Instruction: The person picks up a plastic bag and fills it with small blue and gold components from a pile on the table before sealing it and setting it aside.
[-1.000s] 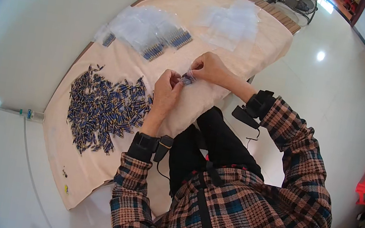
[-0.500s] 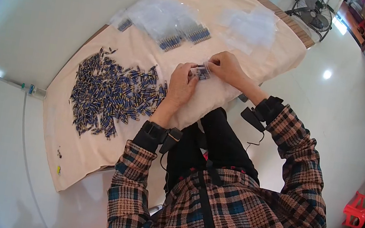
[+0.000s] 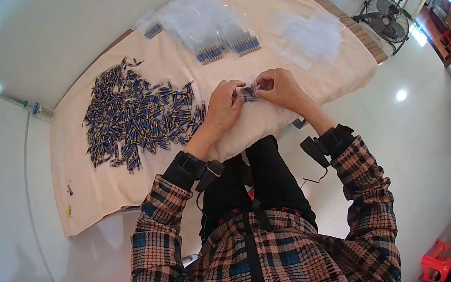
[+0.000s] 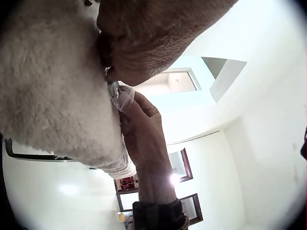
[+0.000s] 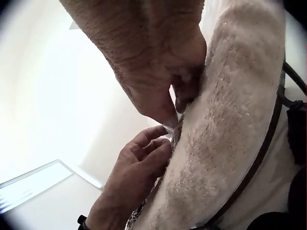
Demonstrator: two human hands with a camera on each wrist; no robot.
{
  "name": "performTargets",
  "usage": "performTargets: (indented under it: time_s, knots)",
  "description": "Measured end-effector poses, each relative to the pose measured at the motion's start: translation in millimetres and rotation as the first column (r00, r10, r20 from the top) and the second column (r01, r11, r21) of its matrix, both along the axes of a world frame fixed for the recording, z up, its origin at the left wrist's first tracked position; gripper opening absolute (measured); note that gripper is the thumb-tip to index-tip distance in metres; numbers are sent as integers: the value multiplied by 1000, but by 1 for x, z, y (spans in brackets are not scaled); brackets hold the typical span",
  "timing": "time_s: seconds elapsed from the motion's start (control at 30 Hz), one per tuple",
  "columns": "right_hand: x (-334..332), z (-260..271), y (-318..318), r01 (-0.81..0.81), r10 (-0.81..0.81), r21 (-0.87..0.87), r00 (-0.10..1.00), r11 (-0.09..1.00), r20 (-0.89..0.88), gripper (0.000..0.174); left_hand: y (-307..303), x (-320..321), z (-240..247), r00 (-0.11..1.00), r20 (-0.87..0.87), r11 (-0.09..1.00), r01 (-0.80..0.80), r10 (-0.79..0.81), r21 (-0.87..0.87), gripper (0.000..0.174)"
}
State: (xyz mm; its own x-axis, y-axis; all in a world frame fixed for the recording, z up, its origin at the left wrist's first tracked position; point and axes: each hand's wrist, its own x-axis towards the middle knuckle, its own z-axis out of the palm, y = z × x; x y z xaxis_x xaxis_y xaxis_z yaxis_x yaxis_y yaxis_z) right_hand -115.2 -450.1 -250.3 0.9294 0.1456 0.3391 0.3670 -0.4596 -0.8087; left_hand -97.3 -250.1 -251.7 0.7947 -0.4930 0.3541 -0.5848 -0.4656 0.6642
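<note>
Between both hands is a small clear plastic bag (image 3: 249, 94) with dark blue pieces inside, held close over the near edge of the cloth. My left hand (image 3: 223, 110) pinches its left side between thumb and fingers. At the right side, the fingertips of my right hand (image 3: 282, 90) pinch the clear plastic and partly cover it. In the left wrist view the bag (image 4: 123, 97) shows as crumpled plastic at the right fingertips. The right wrist view shows my left hand (image 5: 139, 170) meeting it from below. Left of the hands lies a wide pile of small blue-and-gold cylinders (image 3: 138, 119).
A fluffy cream cloth (image 3: 106, 199) covers the table. Beyond the hands lie filled clear bags (image 3: 210, 52) with rows of blue cylinders, and a stack of clear bags (image 3: 308, 36) is at the far right. A fan (image 3: 384, 20) and a red stool (image 3: 439, 261) stand on the floor.
The head view has shifted, so the table appears moved. Both hands keep hold of the bag; the right fingers have come in closer and now cover more of its right side.
</note>
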Motion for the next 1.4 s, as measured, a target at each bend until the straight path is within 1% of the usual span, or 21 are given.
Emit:
performTargets:
  time_s: [0.17, 0.33, 0.43, 0.53, 0.6, 0.7, 0.73, 0.8, 0.83, 0.87, 0.93, 0.97, 1.07, 1.13, 1.2, 1.23, 1.33, 1.37, 1.4]
  knots:
    - [-2, 0, -2, -30, 29, 20, 999, 999, 16, 17, 0, -1, 0, 1000, 12, 1000, 9, -9, -3, 29]
    - [-1, 0, -2, -4, 4, -25, 1000, 1000, 10, 15, -1, -1, -2, 1000, 4, 1000, 12, -12, -9, 27]
    - [-2, 0, -1, 1, 0, -38, 1000, 999, 24, 14, -1, 0, -5, 998, 60, 1000, 16, -16, -2, 26]
    - [-3, -3, -2, 12, -6, -56, 995, 998, 100, 14, -1, 0, -8, 997, 80, 999, 25, -23, -28, 26]
    - [-3, -7, -4, 8, -2, -52, 993, 999, 116, 14, -2, -1, -7, 996, 90, 999, 21, -17, -41, 27]
    - [1, -11, 0, -27, 33, -36, 988, 999, 152, 14, -2, -5, -1, 993, 113, 1000, 27, -28, 15, 29]
    - [0, -12, 1, -23, 23, -1, 991, 1000, 129, 13, -1, -7, 0, 993, 114, 1000, 4, -6, 17, 29]
    - [-2, -12, 2, -8, 3, 59, 997, 998, 83, 13, -2, -8, 0, 992, 124, 999, 21, -27, 50, 32]
    - [-3, -12, 4, -23, 19, 55, 996, 998, 84, 13, -3, -9, -1, 991, 127, 997, 33, -41, 65, 33]
    - [-4, -11, 5, -5, 2, 73, 999, 997, 43, 12, -4, -10, -1, 991, 129, 998, 19, -27, 61, 33]
    - [-2, -9, 6, 38, -34, 106, 999, 994, -37, 9, -4, -11, -4, 982, 188, 995, 10, -28, 96, 35]
    - [-1, -8, 6, 28, -25, 104, 999, 994, -35, 9, -3, -11, -5, 976, 215, 993, 6, -31, 114, 35]
    - [3, -4, 5, 26, -28, -71, 999, 997, -35, 6, -2, -11, -2, 977, 209, 987, 15, -49, 161, 35]
    - [3, -1, 5, 11, -11, -95, 1000, 995, 0, 7, -3, -12, 0, 978, 203, 984, 12, -49, 179, 35]
    - [1, 3, 6, -6, 15, -134, 998, 991, 66, 7, -4, -14, 0, 970, 237, 981, 12, -59, 195, 31]
    - [1, 4, 7, -22, 31, -136, 997, 990, 64, 7, -4, -15, 0, 966, 251, 979, 11, -64, 205, 29]
    - [-1, 8, 5, -63, 131, -257, 957, 964, 259, 5, -6, -17, -2, 968, 247, 977, -16, -38, 213, 29]
    - [-2, 7, 6, -72, 142, -263, 955, 962, 259, 5, -6, -17, -2, 969, 246, 976, -20, -34, 216, 30]
    - [-3, 6, 6, -69, 120, -213, 964, 975, 238, 5, -5, -17, -2, 968, 248, 978, -28, -25, 208, 30]
